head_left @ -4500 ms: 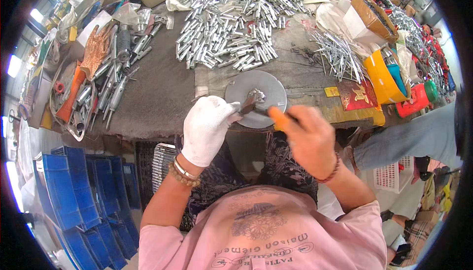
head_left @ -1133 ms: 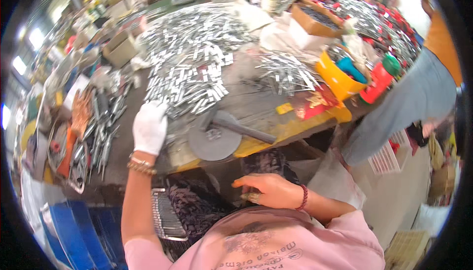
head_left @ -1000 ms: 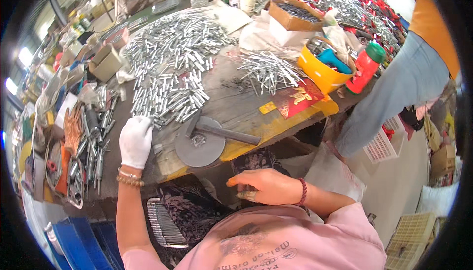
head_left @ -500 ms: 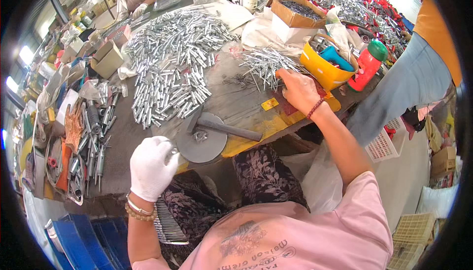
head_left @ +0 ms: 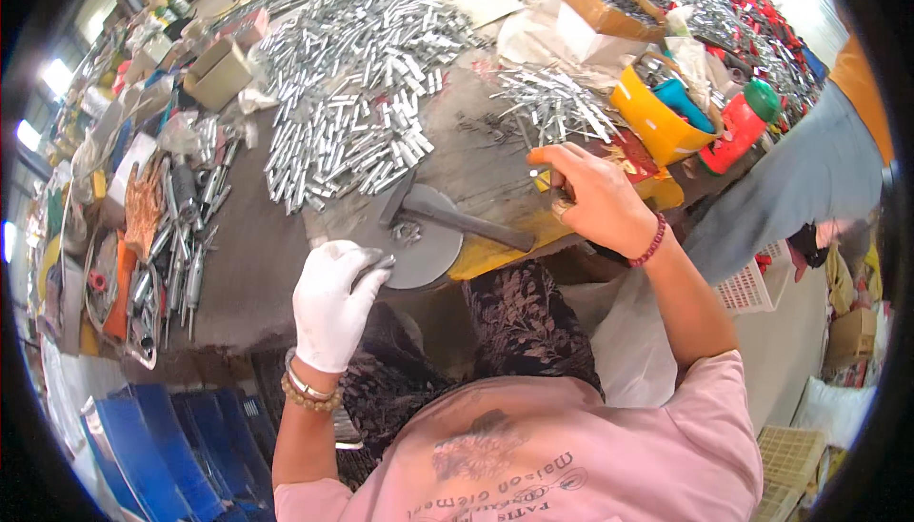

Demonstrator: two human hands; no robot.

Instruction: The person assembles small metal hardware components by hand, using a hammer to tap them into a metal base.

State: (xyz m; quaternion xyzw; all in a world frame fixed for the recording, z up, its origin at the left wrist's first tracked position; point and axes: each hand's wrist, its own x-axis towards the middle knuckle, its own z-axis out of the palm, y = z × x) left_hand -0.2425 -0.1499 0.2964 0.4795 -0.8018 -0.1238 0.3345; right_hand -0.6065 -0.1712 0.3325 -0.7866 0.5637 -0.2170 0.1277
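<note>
My left hand (head_left: 335,298), in a white glove, is closed in a pinch beside the round grey plate (head_left: 433,260). A small metal piece (head_left: 384,263) shows at its fingertips. A hammer (head_left: 466,225) lies across the plate, its head beside some small metal bits at the plate's middle. My bare right hand (head_left: 602,200), with an orange cover on one fingertip, hovers above the yellow table edge, just nearer than a pile of thin metal rods (head_left: 557,103). Its thumb and fingers are bent together; what lies between them is too small to make out.
A wide heap of short metal tubes (head_left: 352,132) covers the table's middle. To the right stand a yellow bucket (head_left: 657,118), a red bottle with a green cap (head_left: 743,127) and a cardboard box (head_left: 609,8). Tools (head_left: 181,236) crowd the left. A person in jeans (head_left: 800,179) stands at right.
My right hand has drawn back from the rod pile toward me. My left hand has moved right, closer to the plate. The whole view has shifted a little.
</note>
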